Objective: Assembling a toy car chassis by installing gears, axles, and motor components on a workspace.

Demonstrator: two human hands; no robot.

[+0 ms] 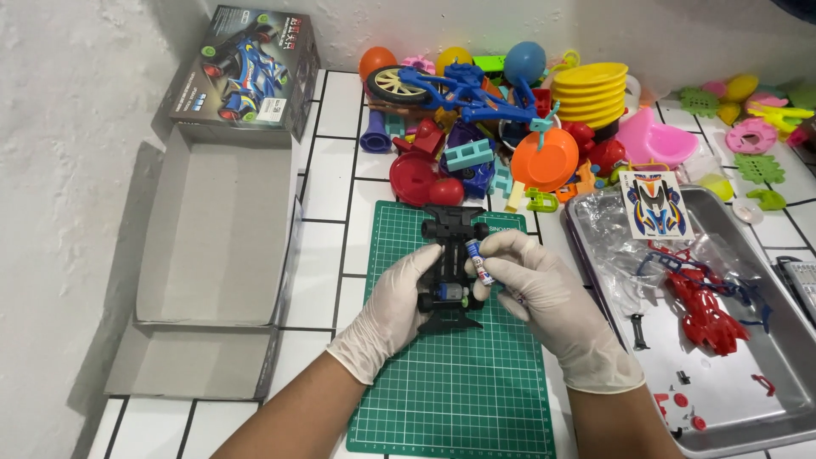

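Note:
A black toy car chassis [450, 229] with black wheels lies on a green cutting mat [459, 382]. My left hand [393, 310], in a white glove, grips the chassis by its left side near the small motor. My right hand [544, 297], also gloved, holds a small battery [478, 260] with a blue end against the right side of the chassis. Both forearms come in from the bottom edge.
An open cardboard box [212, 229] with a printed lid lies at the left. A metal tray [765, 357] at the right holds a red car body [705, 314], a sticker sheet [653, 204], plastic wrap and small parts. Colourful plastic toys [510, 110] are piled at the back.

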